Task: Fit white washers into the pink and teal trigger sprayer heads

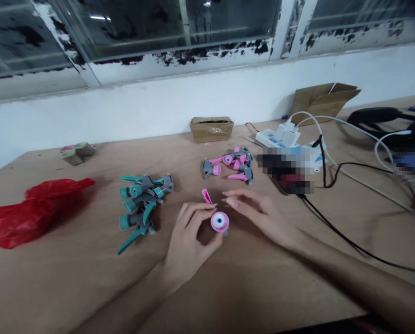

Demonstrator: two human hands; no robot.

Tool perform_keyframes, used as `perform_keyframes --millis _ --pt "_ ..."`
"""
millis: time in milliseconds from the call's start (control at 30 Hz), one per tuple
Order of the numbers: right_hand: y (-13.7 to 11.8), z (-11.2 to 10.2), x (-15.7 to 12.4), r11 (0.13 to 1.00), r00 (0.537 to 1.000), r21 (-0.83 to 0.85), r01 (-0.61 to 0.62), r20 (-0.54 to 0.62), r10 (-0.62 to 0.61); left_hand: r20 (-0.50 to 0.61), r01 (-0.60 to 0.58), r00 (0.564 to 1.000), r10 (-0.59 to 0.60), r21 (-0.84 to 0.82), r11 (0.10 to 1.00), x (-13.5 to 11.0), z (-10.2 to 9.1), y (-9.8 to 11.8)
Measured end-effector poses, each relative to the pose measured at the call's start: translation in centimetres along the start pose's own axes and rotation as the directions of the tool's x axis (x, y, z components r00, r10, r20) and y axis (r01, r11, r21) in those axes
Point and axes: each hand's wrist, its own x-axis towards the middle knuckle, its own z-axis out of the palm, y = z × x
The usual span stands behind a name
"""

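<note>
My left hand (188, 236) grips a pink and grey trigger spray head (220, 222) between thumb and fingers. Its round pink collar faces me, showing a white disc with a dark centre hole, and the pink trigger sticks out beyond my fingertips. Just to the right, my right hand (263, 211) hovers with fingers stretched out and nothing visible in them. A cluster of teal and grey spray heads (137, 204) lies left of my left hand. Beyond both hands is a group of pink and grey spray heads (240, 162).
A red plastic bag (50, 204) lies at the left. Against the wall stand a small cardboard box (212, 129) and a larger open one (320, 102). A white power strip (273, 138), cables and a partly blurred dark object (285, 171) occupy the right side.
</note>
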Motion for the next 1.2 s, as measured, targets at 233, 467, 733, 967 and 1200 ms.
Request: perform_keyframes --millis 233,467,733,967,1200 --pt "0.0 1.6 -0.8 0.968 0.988 -0.201 0.151 0.066 -0.14 0.079 -0.056 0.996 0.044 0.156 0.986 0.2 0.3 -0.5" --pt "1.0 1.6 -0.1 0.995 0.989 0.099 -0.011 0.146 -0.004 0.07 -0.098 0.994 0.088 0.145 0.985 0.1 0.5 -0.6" --pt "0.3 0.6 0.7 0.92 0.957 0.334 -0.207 0.264 0.119 0.079 -0.142 0.987 0.137 0.073 0.987 -0.2 0.6 -1.0" --pt "0.5 1.2 0.8 0.93 0.974 0.337 -0.145 0.215 0.073 0.129 -0.218 0.971 0.203 0.109 0.97 0.0 0.6 -1.0" --pt "0.0 1.0 0.8 0.929 0.971 0.325 -0.175 0.212 0.108 0.151 -0.203 0.971 0.187 0.101 0.974 0.2 0.4 -1.0"
